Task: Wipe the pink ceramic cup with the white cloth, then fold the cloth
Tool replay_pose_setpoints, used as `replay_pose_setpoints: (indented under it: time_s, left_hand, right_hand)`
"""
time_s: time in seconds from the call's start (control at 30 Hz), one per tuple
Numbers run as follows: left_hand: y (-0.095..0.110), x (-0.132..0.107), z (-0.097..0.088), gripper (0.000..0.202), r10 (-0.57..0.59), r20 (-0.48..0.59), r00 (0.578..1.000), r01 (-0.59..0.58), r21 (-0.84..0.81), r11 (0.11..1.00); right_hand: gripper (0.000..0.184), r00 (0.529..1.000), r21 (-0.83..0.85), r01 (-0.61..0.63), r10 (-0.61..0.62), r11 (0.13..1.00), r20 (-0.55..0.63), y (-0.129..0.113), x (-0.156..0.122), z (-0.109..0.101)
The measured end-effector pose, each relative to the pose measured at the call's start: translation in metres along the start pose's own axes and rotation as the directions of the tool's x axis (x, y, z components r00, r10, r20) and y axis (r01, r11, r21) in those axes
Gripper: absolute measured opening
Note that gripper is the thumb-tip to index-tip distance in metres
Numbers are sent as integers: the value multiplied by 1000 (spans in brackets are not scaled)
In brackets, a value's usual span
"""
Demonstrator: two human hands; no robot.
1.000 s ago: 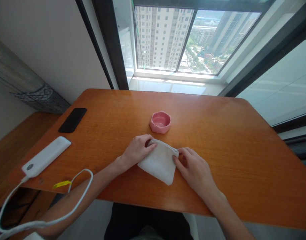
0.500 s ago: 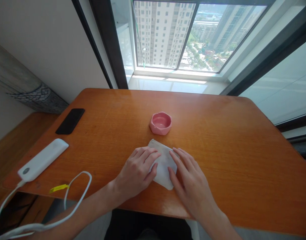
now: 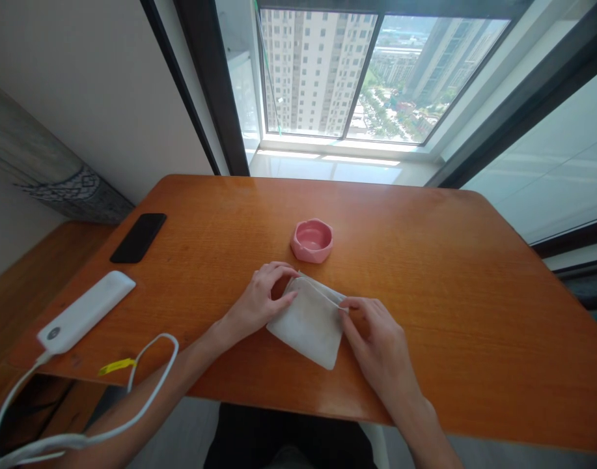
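Note:
A folded white cloth (image 3: 308,322) lies on the orange wooden table (image 3: 425,273) near its front edge. My left hand (image 3: 260,300) pinches the cloth's far left corner between thumb and fingers. My right hand (image 3: 376,332) pinches the cloth's far right corner, the remaining fingers curled on the table beside it. The upper layer of the cloth is slightly lifted along the far edge. A small pink bowl (image 3: 312,240) stands just beyond the cloth, apart from both hands.
A black phone (image 3: 138,237) lies at the table's left far side. A white power bank (image 3: 85,311) with a white cable (image 3: 146,365) and yellow tag sits at the left front corner. A window is behind the table.
Half a second ago both hands lay flat, pressing on the cloth. Now they have drawn back to its far corners and pinch them, as one second ago.

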State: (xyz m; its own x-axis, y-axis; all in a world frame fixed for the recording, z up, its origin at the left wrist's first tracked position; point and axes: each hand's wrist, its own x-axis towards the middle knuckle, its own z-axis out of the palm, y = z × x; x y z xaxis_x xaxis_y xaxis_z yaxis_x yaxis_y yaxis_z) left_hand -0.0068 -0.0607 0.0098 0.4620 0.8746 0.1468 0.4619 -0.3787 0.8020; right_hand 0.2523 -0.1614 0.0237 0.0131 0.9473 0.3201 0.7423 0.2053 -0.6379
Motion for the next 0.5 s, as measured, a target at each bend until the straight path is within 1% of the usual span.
replay_pose_setpoints:
  time_s: [0.07,0.1,0.17,0.23,0.27,0.3,0.37,0.43,0.5]
  left_hand:
    - [3,-6,-3,23,6,10,1000,-5,-62,998]
    - [5,-10,-4,25,1,19,1000,1,-95,995]
    - [10,-17,-9,41,-6,50,999,14,-157,987]
    - [16,-24,-15,58,6,83,997,10,-196,980]
    - [20,-27,-20,63,21,95,995,-2,-199,980]
    - [24,-30,-24,64,42,109,993,-21,-186,982]
    - [31,-34,-34,56,90,130,987,-74,-121,990]
    - [37,-39,-42,37,142,128,982,-136,-57,989]
    - [41,-44,-48,19,201,101,975,-197,-42,979]
  right_hand:
    - [9,1000,106,22,-22,994,2,-9,-6,-6]
    - [9,999,157,39,-40,987,7,-14,-8,-10]
    - [12,996,238,79,-88,968,26,-24,-13,-19]
    - [14,990,284,116,-135,952,49,-34,-17,-27]
    - [14,986,297,134,-157,945,54,-38,-19,-31]
    - [15,983,307,149,-174,940,55,-41,-21,-35]
    - [17,980,330,173,-197,928,40,-47,-24,-42]
    - [18,975,358,200,-221,912,19,-52,-28,-48]
    - [19,971,379,219,-239,899,6,-56,-32,-53]
